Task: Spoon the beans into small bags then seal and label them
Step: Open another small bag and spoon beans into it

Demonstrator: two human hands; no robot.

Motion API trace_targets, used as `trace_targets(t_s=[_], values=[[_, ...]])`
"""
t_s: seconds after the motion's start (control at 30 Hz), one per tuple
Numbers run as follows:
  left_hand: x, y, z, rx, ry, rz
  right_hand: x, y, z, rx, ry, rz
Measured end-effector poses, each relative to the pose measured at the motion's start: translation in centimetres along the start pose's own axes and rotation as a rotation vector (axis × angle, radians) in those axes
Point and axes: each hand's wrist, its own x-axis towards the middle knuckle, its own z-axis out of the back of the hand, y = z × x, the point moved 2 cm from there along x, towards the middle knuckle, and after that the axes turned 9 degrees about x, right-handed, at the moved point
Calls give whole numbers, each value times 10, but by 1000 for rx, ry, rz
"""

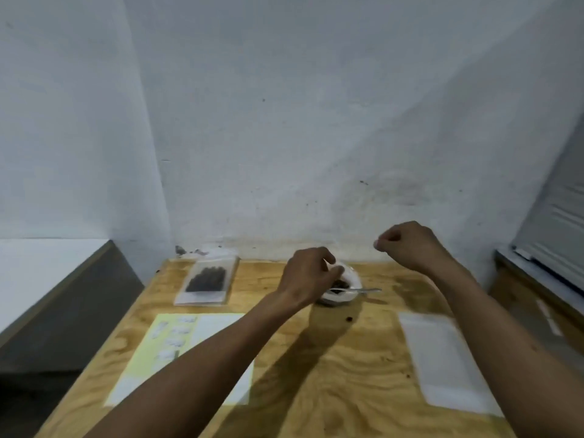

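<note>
a person is standing over a plywood table (316,390) pushed into the corner of a white-walled room, both bare forearms reaching out across it. the left hand (308,278) is hovering at the near-left rim of a small white bowl (349,294) toward twelve o'clock on the tabletop, its fingers curling down over the bowl — whether they are pinching anything or touching the rim is lost in the blur. the right hand (407,245) is hanging higher, at about one o'clock and apart from the bowl, its fingers curling into a loose fist with thumb and forefinger pressing together; something pale is glinting at the tips, too small to make out.

dark beans (341,283) are lying in the bowl, and a metal spoon (360,291) is resting across it with the handle pointing toward three o'clock. one stray bean (349,318) is sitting on the wood just in front of the bowl, at its six o'clock.

at eleven o'clock a clear bag of beans (207,281) is lying flat near the back edge, already filled. at eight o'clock a yellow-and-white label sheet (177,339) is lying partly under the left forearm, several white labels showing on it. at four o'clock a stack of empty clear bags (448,361) is lying flat beside the right forearm — well apart from the bowl.
</note>
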Motion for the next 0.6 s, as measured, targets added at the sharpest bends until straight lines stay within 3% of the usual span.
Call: trace_targets(t_s=[0.13, 0.37, 0.5, 0.6], values=[[-7, -51, -54, 59, 184, -144, -17, -73, 29, -211, 26, -273], [-13, -88, -131, 158, 534, 43, -61, -140, 16, -277, 192, -425], [-15, -93, -139, 148, 545, 119, -60, -153, 10, -243, 95, -425], [-15, -93, -136, 112, 503, 161, -54, -162, 14, 17, -8, -485]])
